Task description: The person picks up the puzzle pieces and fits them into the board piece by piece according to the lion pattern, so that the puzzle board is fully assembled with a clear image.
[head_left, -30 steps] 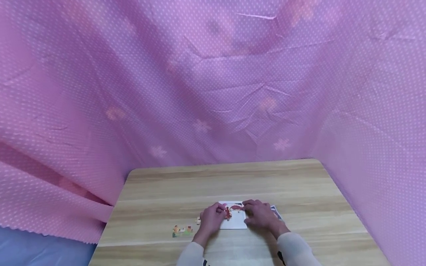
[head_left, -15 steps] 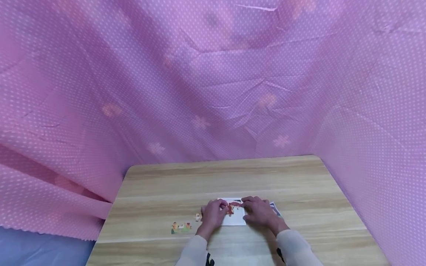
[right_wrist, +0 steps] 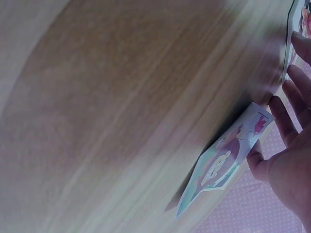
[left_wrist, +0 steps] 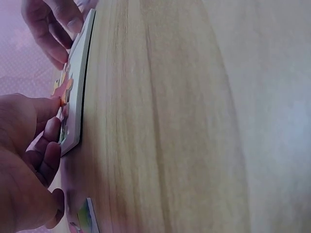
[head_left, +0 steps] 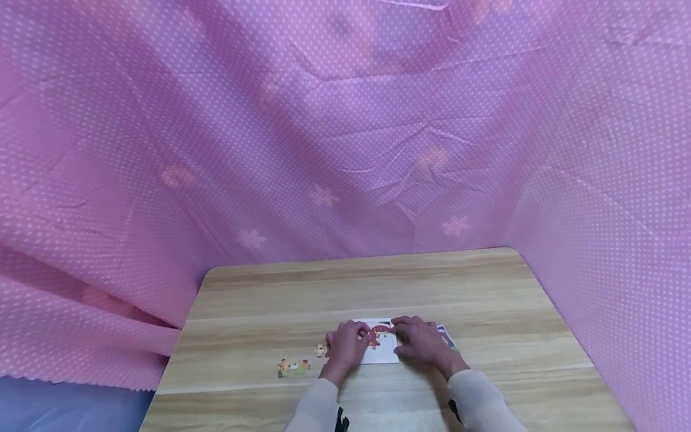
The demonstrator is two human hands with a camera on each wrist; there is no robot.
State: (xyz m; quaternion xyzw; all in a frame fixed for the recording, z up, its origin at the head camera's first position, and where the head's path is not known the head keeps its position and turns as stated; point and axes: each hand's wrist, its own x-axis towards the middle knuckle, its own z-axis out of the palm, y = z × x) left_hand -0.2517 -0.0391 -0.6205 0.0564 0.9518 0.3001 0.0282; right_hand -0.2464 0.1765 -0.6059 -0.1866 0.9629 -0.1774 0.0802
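Observation:
A white puzzle board point(head_left: 382, 355) lies flat on the table between both hands, with joined red and pink pieces in its upper part. At its left side my left hand point(head_left: 346, 345) pinches a reddish-orange puzzle piece point(left_wrist: 63, 90) between thumb and fingertips, against the pieces on the board. My right hand point(head_left: 423, 342) rests at the board's right side. Its index finger touches the upper right edge and its thumb lies lower on the same edge. In the right wrist view its fingers look only loosely bent. Part of the board is hidden under the hands.
Several loose puzzle pieces point(head_left: 294, 367) lie left of the board, with another piece point(head_left: 321, 350) close by the left hand. A printed picture card point(right_wrist: 218, 162) lies by the right hand. Pink dotted cloth point(head_left: 345, 150) surrounds the wooden table point(head_left: 259, 300).
My left hand has shifted slightly right over the board, bringing the reddish piece closer to the others. My right hand stays at the board's edge. The head view has tilted a little.

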